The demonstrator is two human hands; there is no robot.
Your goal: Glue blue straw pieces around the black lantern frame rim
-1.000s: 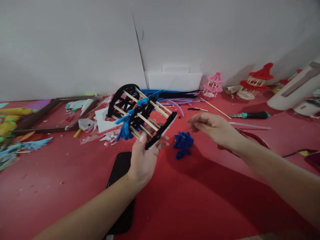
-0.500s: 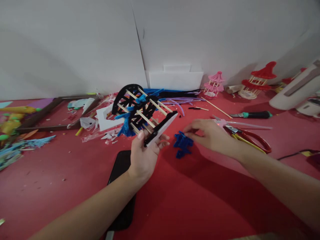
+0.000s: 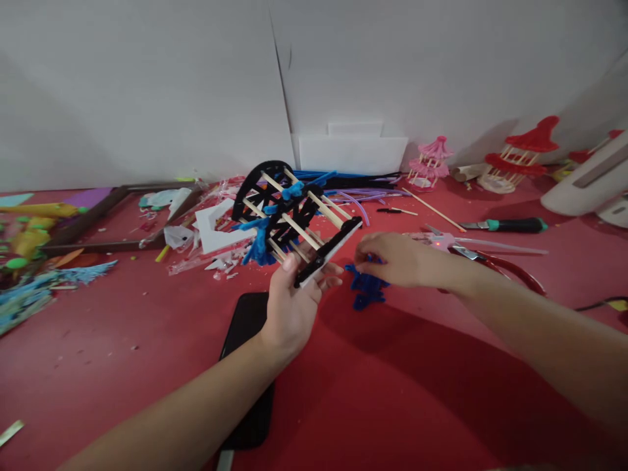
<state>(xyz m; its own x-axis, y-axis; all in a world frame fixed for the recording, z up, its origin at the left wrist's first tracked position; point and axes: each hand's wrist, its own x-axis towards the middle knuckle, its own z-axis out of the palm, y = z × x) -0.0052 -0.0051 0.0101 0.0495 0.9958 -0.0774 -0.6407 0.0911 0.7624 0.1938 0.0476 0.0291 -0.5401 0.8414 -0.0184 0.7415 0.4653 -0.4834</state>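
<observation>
My left hand (image 3: 293, 307) is closed round the lower end of a small craft model (image 3: 294, 229), held tilted above the table. The model has pale wooden sticks joining tiers of black pipe cleaner, bright blue pipe-cleaner bits on its side and a white base plate. My right hand (image 3: 397, 260) reaches in from the right, its fingers pinched at a small pile of dark blue pipe-cleaner pieces (image 3: 366, 294) on the red table. The fingers partly cover the pile, and a bit of blue shows between thumb and fingertips.
A black phone (image 3: 248, 327) lies under my left forearm. Right of the pile are a pink glue gun (image 3: 439, 241), red-handled pliers (image 3: 520, 271) and a knife (image 3: 520, 226). Pink (image 3: 430, 163) and red (image 3: 524, 157) pavilion models stand behind. Scraps and a brown frame (image 3: 112, 245) lie left.
My right hand has moved slightly left, over the blue pieces, and its fingers have closed in a pinch. The left hand still holds the model; the whole view has shifted a little.
</observation>
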